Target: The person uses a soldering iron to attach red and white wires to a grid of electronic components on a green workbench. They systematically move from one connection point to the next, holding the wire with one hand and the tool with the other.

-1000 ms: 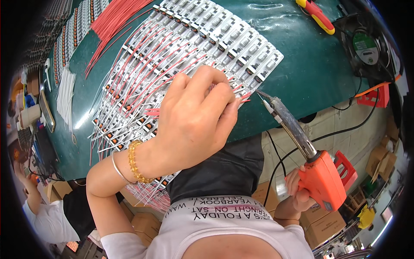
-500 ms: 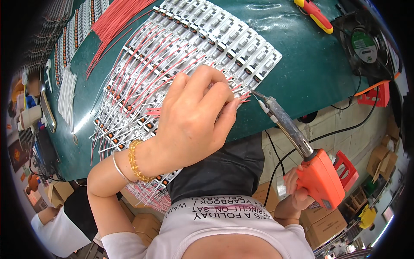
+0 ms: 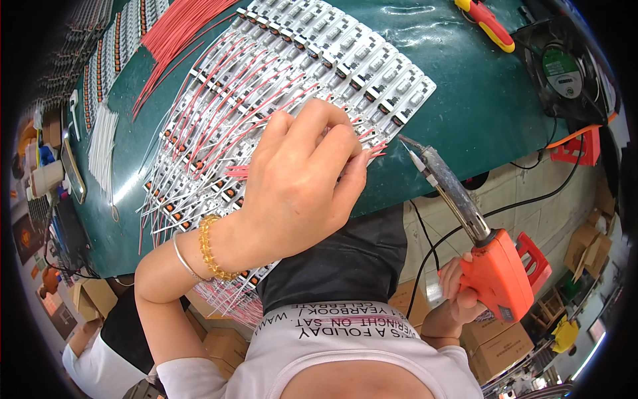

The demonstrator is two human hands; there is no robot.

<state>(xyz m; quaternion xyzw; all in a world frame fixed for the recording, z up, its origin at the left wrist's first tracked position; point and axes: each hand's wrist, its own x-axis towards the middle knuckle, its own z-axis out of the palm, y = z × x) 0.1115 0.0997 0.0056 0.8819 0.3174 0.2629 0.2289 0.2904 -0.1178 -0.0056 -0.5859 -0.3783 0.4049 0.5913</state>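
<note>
My left hand (image 3: 302, 176) is closed in a pinch over the near right part of a panel of white circuit boards (image 3: 372, 63). It holds a small bundle of red wires (image 3: 237, 172), whose tips poke out past the fingertips at the panel's right edge. Red and white wires (image 3: 232, 106) lie in rows across the boards, many attached at one end. To the right, my right hand (image 3: 458, 292) grips the orange handle of a soldering gun (image 3: 508, 272). The gun's tip points up and left, just off the panel's corner and apart from the wires.
Loose red wires (image 3: 176, 30) and white wires (image 3: 103, 143) lie on the green table (image 3: 478, 100) at left. More board panels (image 3: 123, 40) stand far left. A red-yellow handled tool (image 3: 490, 25) and a black fan (image 3: 565, 66) are far right. A black cable (image 3: 525, 206) hangs nearby.
The soldering gun's tip has drawn back a little to the right, away from the wire ends. My left hand has hardly moved. At lower left, another person's arm has shifted.
</note>
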